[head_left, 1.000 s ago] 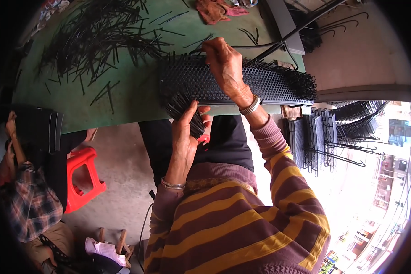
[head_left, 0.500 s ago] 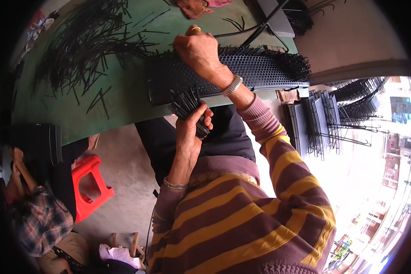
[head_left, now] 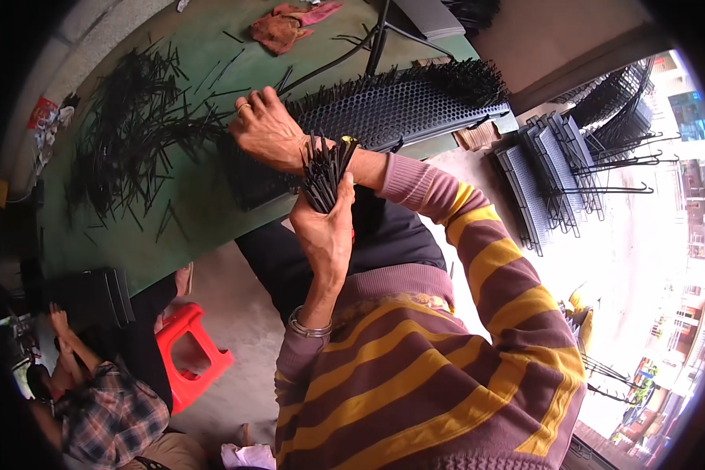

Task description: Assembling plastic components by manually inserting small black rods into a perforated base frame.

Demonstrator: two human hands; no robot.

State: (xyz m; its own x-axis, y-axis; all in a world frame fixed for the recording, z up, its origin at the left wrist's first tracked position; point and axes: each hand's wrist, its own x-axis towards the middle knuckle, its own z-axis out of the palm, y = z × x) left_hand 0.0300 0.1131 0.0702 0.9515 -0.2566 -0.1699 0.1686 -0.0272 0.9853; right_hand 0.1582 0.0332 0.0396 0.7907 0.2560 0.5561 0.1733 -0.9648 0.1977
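Observation:
My left hand [head_left: 325, 235] grips an upright bundle of thin black strips [head_left: 327, 168] close to my lap, fingers wrapped round it. Beyond the bundle, a long black perforated panel [head_left: 384, 117] lies on the green table. Short black strips bristle along its far edge and crowd its right end. Over the panel's left end is my right hand [head_left: 270, 133], wearing a ring, its fingers curled down. What those fingers hold, if anything, is hidden. The bundle covers my right wrist.
A loose heap of black strips [head_left: 133, 125] spreads over the table's left side [head_left: 78, 243]. A reddish rag [head_left: 278, 31] and a black metal frame [head_left: 376, 43] lie farther back. Finished-looking panels [head_left: 529, 184] stand at right. A co-worker in plaid [head_left: 113, 415] sits lower left near a red stool [head_left: 192, 352].
My right hand has swung left and lower over the panel's left end. My left hand has raised and turned the bundle more upright. The whole view has also tilted.

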